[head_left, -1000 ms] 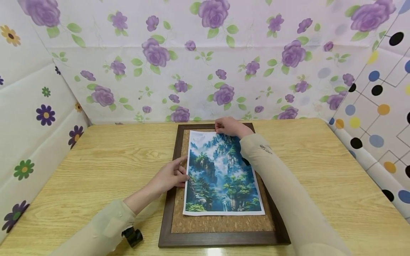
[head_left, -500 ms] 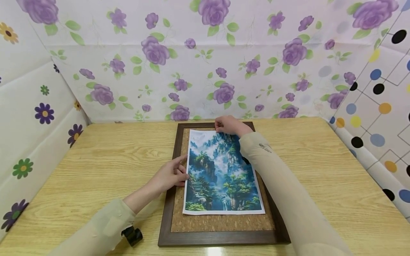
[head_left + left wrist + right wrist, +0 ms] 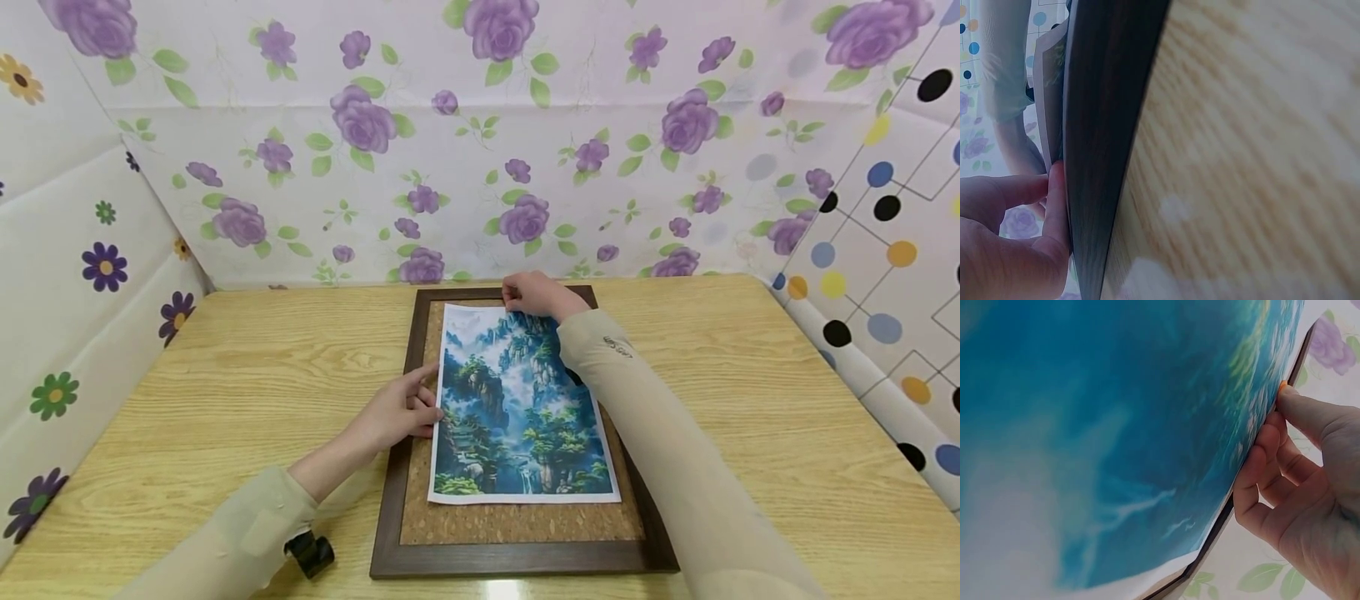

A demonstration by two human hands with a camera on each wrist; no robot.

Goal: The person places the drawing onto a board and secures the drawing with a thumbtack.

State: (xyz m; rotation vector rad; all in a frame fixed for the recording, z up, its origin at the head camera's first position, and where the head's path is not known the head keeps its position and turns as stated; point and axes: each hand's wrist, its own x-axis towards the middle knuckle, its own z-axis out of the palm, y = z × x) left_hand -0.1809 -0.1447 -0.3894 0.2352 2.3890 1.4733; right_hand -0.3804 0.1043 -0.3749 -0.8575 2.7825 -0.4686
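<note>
A landscape print [image 3: 517, 417] with misty cliffs and trees lies on a cork board [image 3: 525, 525] in a dark brown wooden frame [image 3: 480, 562]. My left hand [image 3: 393, 417] holds the print's left edge. Its thumb lies at the edge, and the index fingertip touches higher up. The left wrist view shows the print [image 3: 1052, 94] standing slightly above the frame side [image 3: 1097, 125]. At the top edge my right hand [image 3: 540, 296], fingers curled, presses with the thumb on a small orange push pin [image 3: 1282, 386], mostly covered by the thumb tip.
A pale wooden table [image 3: 247, 400] carries the framed board. Flowered cloth [image 3: 450, 167] hangs along the back, and a dotted cloth [image 3: 885, 275] covers the right side. A black strap mount [image 3: 309, 554] sits at the left sleeve.
The head view has shifted very slightly. Both hands, the print and the frame keep their places.
</note>
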